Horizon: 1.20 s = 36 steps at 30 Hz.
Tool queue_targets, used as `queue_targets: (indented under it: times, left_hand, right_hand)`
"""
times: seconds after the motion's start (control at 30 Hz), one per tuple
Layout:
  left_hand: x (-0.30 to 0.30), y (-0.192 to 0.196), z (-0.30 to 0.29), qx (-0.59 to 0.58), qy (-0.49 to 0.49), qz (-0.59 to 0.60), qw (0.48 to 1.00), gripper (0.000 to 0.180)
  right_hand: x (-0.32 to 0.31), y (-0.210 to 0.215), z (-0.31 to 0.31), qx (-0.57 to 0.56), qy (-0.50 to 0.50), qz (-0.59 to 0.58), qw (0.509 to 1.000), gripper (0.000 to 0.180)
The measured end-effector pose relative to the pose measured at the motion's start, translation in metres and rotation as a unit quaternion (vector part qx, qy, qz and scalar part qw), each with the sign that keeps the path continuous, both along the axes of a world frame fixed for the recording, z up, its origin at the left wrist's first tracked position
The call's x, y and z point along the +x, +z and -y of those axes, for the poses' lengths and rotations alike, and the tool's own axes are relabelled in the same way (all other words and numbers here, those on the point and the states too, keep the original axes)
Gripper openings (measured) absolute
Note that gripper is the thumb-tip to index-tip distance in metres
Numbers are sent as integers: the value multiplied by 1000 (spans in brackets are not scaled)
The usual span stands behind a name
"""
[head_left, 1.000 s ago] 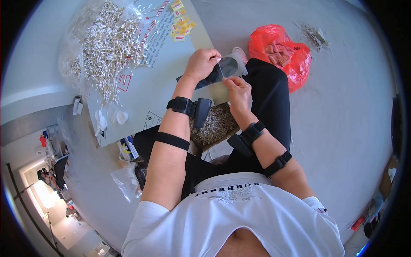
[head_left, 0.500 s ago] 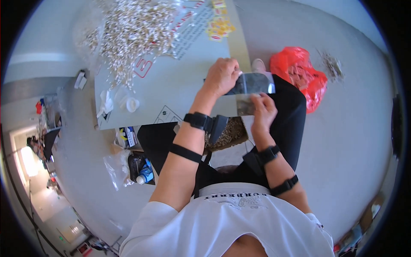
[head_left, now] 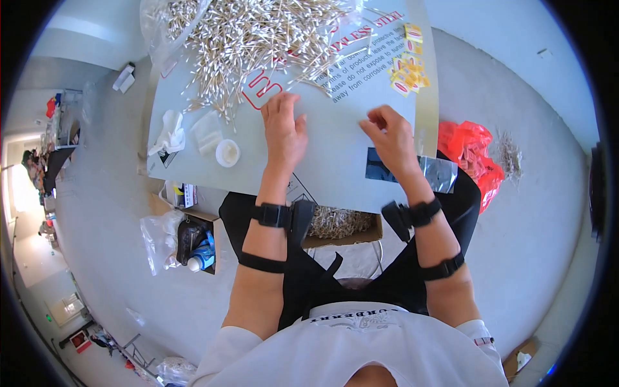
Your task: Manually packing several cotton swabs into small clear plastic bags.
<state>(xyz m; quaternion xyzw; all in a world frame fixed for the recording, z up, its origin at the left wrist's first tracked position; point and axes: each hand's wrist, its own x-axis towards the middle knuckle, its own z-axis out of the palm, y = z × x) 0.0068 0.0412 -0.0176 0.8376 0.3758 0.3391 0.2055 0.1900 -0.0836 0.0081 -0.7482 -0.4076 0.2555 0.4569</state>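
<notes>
A big heap of cotton swabs (head_left: 258, 45) covers the far left of the grey-white table (head_left: 322, 145). Just short of its near edge is my left hand (head_left: 284, 132), fingers loosely bent, thumb apart and nothing in it. My right hand (head_left: 392, 138) hovers over the table's right part, its fingers curled and thumb apart, with no object showing between them. Beneath the right wrist lie dark, clear plastic bags (head_left: 379, 164), partly hidden by the forearm and reaching past the table edge toward my thigh.
Left on the table are a crumpled white tissue (head_left: 171, 134) and a small round white container (head_left: 227, 153). Yellow labels (head_left: 407, 74) lie far right. A red plastic bag (head_left: 469, 151) stands on the floor. Below the table edge is a carton of swabs (head_left: 342, 224).
Both hands have left the plastic bags, which now lie at the table edge. My left hand has moved left toward the swabs, and the view has shifted.
</notes>
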Motion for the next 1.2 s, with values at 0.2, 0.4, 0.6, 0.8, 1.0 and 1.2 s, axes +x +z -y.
queue_targets:
  times: [0.2,0.4,0.6,0.8,1.0,1.2]
  left_hand:
    - [31,5,-46,25,85,-80,993,46]
    - [23,0,-47,37,65,-101,992,19]
    - [7,1,-7,11,5,-78,997,13]
    - [17,8,23,-41,-34,-30,998,23]
    - [-1,7,23,-63,0,10,998,32]
    - [-6,14,35,-72,-10,-33,997,33]
  right_hand:
    - [-32,-12,-88,-3,-36,264,964,25]
    - [-16,-33,-79,47,-20,285,957,10]
    - [-1,-17,-19,72,92,180,977,10]
    - [-17,-13,12,75,113,149,979,14]
    - [-25,-18,24,89,84,139,983,15]
    - [-27,-19,30,108,98,153,977,13]
